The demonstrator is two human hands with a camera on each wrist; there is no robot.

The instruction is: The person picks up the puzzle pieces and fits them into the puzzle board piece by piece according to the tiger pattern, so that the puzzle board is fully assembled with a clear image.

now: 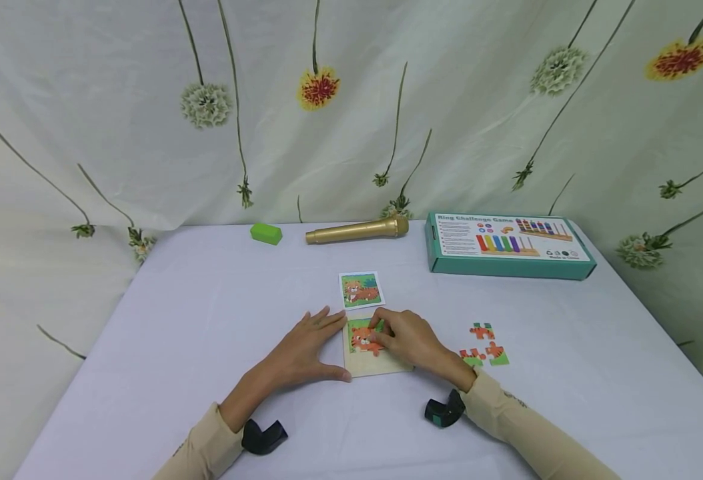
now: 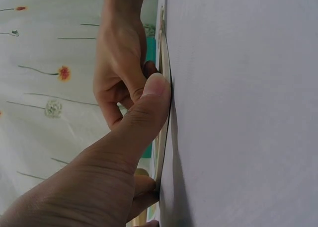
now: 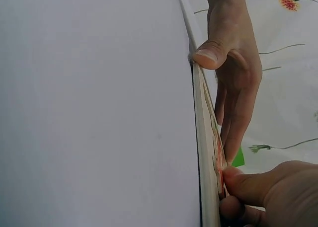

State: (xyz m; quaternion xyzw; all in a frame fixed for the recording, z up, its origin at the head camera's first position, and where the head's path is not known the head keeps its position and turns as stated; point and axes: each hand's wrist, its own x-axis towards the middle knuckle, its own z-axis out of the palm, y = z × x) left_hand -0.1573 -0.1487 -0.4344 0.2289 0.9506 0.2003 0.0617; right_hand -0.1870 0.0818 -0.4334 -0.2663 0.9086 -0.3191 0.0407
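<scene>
On the surface (image 1: 147, 347), the spread left hand (image 1: 309, 350) touches the board (image 1: 371, 366); the right hand (image 1: 409, 337) is narrow above it, whether holding anything I cannot tell. Only the head view shows the loose pieces (image 1: 497, 355).

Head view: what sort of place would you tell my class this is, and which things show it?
Probably an indoor play or activity table: a pale cloth-covered table, a flower-printed cloth hanging behind it, and a tiger puzzle being worked on.
</scene>
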